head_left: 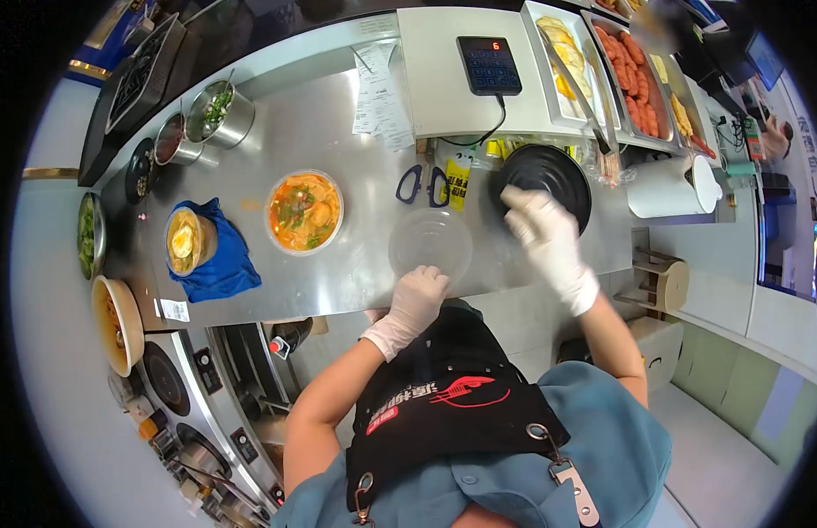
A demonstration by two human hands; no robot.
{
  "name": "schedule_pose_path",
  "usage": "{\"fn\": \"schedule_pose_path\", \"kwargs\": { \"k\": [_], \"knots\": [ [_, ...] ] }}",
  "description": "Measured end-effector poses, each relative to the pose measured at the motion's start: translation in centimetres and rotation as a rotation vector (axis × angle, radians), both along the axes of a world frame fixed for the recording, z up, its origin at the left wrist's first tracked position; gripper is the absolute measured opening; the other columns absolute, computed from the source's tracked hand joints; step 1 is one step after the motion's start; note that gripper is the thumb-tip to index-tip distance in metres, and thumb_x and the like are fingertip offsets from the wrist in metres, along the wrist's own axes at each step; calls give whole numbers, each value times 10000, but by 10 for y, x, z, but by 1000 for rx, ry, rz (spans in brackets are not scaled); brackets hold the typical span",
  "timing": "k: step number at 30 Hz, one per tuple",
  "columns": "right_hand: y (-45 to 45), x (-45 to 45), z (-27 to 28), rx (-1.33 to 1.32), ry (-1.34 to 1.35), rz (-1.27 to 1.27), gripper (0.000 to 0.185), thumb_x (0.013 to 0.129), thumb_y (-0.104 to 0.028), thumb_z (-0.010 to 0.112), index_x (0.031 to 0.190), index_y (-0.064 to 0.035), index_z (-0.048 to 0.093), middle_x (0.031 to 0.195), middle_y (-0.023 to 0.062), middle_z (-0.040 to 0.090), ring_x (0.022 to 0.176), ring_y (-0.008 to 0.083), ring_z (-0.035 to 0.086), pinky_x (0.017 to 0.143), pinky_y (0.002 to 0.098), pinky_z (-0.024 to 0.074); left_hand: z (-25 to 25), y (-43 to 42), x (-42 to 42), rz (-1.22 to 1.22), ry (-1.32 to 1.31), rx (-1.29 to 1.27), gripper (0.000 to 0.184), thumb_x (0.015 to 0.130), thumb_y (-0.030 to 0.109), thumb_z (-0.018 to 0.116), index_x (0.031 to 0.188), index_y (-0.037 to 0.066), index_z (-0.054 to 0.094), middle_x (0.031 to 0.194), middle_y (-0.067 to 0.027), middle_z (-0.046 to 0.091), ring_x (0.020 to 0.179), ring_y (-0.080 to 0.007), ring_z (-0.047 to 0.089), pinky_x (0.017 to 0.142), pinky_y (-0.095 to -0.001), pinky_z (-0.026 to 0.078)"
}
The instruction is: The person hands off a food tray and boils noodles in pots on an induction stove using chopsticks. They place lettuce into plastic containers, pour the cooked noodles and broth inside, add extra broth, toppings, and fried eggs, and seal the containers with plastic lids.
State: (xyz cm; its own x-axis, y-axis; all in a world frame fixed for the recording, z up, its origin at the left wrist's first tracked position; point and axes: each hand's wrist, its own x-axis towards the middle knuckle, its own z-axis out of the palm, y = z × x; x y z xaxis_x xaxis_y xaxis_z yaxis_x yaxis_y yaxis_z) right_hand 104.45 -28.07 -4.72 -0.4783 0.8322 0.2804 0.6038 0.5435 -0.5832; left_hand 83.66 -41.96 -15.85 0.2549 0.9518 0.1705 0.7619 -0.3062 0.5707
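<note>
My left hand (417, 304), in a white glove, has its fingers pinched at the near edge of a clear round plastic lid (432, 239) on the steel counter. My right hand (545, 238), also gloved and slightly blurred, is over the near left rim of a black round bowl (549, 180). Its fingers look loosely apart, and I see nothing in them. Left of the lid stands a round tub of red soup (304, 213) with greens on top. Dark-handled scissors (423, 186) and a yellow packet (458, 180) lie beyond the lid.
A cup with a fried egg (190, 242) sits by a blue cloth (222, 264) at left. Steel pots (222, 114) stand behind it. A keypad device (489, 66), sausage tray (633, 79) and tongs (574, 88) are at the back right, near a white pitcher (673, 187).
</note>
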Motion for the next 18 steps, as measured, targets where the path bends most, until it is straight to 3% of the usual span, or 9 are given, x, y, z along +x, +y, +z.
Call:
{"fn": "schedule_pose_path", "kwargs": {
  "k": [3,4,6,13,18],
  "knots": [
    [-43,-7,-73,-542,130,-105,247,859,-118,651,1088,-26,644,995,123,672,855,220,661,789,326,527,11,2,2,97,-101,-13,132,744,130,706,793,66,601,838,-95,592,791,-301,589,675,-400,492],
    [-48,-10,-78,-547,126,-105,247,859,-118,651,1088,-26,644,995,123,672,855,220,661,789,326,527,14,3,3,166,-129,-1,126,745,119,707,782,63,600,845,-96,596,794,-307,585,683,-407,485],
    [-53,-18,-88,-1438,627,-314,249,902,-163,618,1090,-2,634,973,113,674,847,197,657,772,325,535,23,4,4,224,-172,-35,124,750,113,704,777,58,596,840,-98,593,796,-311,583,685,-410,478],
    [-56,-36,-86,-1444,723,-274,323,913,-215,621,1142,13,610,974,109,662,861,195,651,756,308,538,22,7,6,376,-374,-166,128,776,99,687,792,36,577,818,-113,577,807,-321,575,692,-395,455],
    [-52,-35,-89,-1274,594,-332,384,891,-191,643,1212,11,580,1030,103,646,895,179,636,778,292,525,44,16,2,440,-355,3,105,822,89,632,856,35,548,843,-119,563,820,-336,558,716,-423,450]
  ]
}}
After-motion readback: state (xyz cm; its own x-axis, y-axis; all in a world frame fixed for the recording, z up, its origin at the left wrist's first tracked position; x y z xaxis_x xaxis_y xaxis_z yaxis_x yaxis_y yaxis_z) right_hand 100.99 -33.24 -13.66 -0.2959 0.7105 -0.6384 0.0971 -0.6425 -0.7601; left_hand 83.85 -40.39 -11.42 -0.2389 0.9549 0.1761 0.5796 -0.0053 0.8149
